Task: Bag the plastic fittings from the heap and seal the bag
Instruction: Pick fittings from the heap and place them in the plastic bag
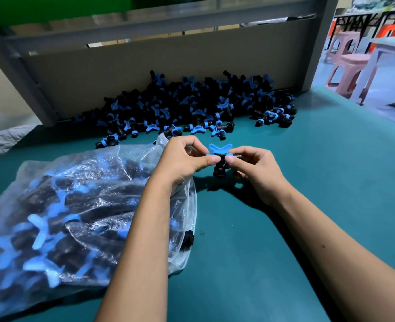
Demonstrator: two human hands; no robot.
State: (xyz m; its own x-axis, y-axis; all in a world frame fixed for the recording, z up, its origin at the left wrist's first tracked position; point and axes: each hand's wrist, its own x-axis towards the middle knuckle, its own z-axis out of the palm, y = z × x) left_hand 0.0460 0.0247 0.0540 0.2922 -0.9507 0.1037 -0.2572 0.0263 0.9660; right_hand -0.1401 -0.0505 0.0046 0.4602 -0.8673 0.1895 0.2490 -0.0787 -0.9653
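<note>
Clear bag at left largely filled, unsealed; large heap remaining behind. One fitting pinched between left hand and right hand above table.

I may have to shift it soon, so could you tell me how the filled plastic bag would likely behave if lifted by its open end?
The bag is thin, crinkled film, so it would probably sag rather than keep shape. It bulges with fittings, so likely heavy for such film. Its mouth beside the left hand looks unsealed, so pieces might spill.
</note>
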